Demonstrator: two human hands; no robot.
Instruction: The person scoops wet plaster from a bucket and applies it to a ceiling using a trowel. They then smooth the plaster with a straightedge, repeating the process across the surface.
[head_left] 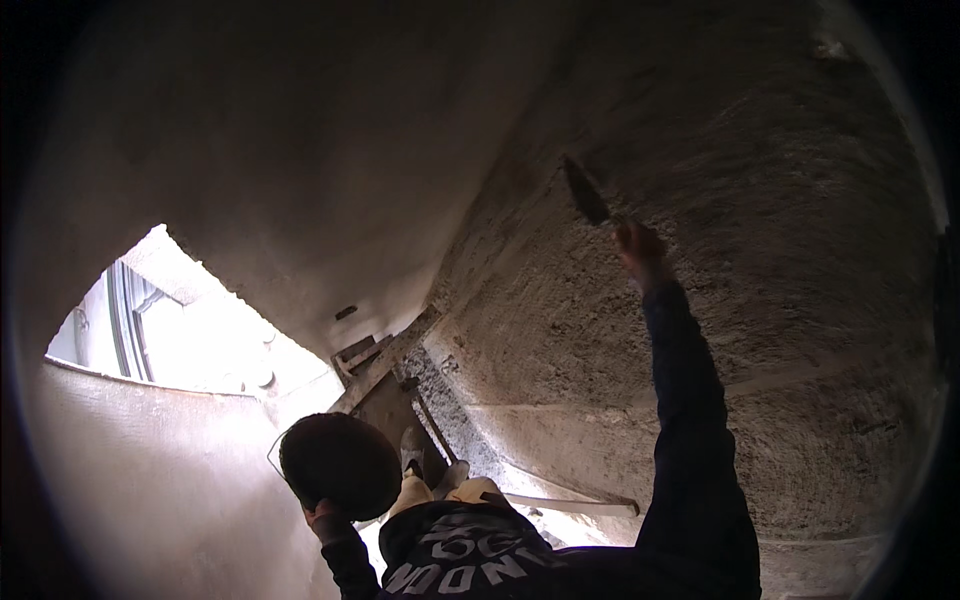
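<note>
Bucket (341,417): sits at the lower left, dark and round, just below and to the right of the bright opening (215,350); too dark inside to show any contents.
Left hand (321,514): holds the bucket at its lower edge, fingers closed in on it, partly hidden behind it.
Feet (454,474): show right of the bucket, below the slanting beam (388,362).
Pale batten (570,504): lies low, right of the feet.
Trowel (587,193): points up and leftward, held high; touching or just short of the rough wall, cannot tell which.
Right hand (640,246): grips the trowel's handle, fingers wrapped narrow around it, slightly blurred.
Dark sleeve (688,375): reaches up beneath the right hand.
Rough wall (810,240): curves across the right side, grey and scored.
</note>
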